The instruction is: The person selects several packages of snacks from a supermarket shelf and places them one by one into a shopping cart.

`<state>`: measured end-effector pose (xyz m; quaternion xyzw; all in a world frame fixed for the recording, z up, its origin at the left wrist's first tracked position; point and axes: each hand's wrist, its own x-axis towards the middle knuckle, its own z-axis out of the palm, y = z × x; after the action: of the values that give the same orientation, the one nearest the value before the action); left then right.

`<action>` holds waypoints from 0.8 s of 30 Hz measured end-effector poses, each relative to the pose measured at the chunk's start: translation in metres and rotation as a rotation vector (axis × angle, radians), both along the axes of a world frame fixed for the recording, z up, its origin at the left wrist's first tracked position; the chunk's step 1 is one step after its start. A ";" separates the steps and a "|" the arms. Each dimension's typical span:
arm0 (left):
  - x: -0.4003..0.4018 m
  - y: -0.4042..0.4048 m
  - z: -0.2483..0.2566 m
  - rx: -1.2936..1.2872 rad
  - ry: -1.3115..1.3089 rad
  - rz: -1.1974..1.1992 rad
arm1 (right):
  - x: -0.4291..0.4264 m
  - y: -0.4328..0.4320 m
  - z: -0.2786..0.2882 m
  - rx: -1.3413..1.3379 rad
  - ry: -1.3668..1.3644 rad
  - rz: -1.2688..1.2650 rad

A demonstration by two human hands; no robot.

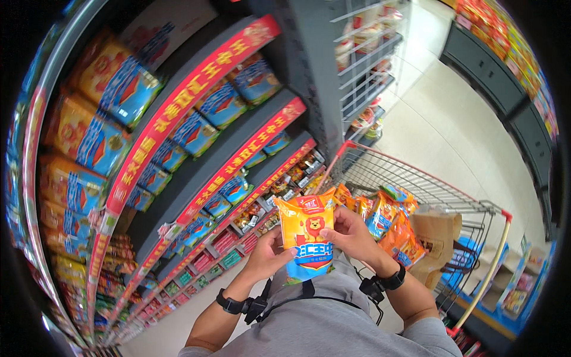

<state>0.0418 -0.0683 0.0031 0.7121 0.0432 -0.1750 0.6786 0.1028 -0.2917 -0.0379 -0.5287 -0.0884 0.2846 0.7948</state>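
Observation:
Both hands hold one orange-and-blue plastic snack bag (308,238) upright before my chest. A cartoon lion and large printed writing cover its front. My left hand (270,251) grips the bag's left edge, thumb on the front. At the opposite edge, my right hand (350,234) pinches it, with the thumb beside the lion. The fingers behind the bag are partly hidden. Just beyond my right hand, similar packets (381,216) lie piled in a wire shopping cart (412,178). A brown paper bag (430,250) stands among them.
Tiered store shelves (178,232) with red printed strips fill the left side, stocked with similar bags (89,138). A wire rack (370,67) holds packaged goods ahead. Tiled floor (450,116) runs past the cart to dark display cabinets (486,71) at right.

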 end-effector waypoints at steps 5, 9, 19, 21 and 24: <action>-0.018 0.019 0.014 -0.126 0.000 0.088 | 0.005 0.028 0.033 0.188 0.047 0.218; -0.026 0.027 0.012 -0.215 0.029 0.152 | 0.006 0.044 0.039 0.022 0.008 0.336; -0.035 0.028 -0.021 -0.282 -0.020 0.376 | -0.004 0.075 0.048 -0.084 -0.234 0.227; -0.033 0.034 -0.027 -0.525 0.060 0.426 | 0.000 0.070 0.041 -0.083 -0.204 0.309; -0.032 0.036 -0.030 -0.570 0.110 0.363 | 0.000 0.065 0.038 -0.135 -0.041 0.414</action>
<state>0.0100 -0.0328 -0.0272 0.4638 0.1552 -0.0944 0.8671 0.1029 -0.2268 0.0004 -0.5570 -0.1921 0.4363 0.6800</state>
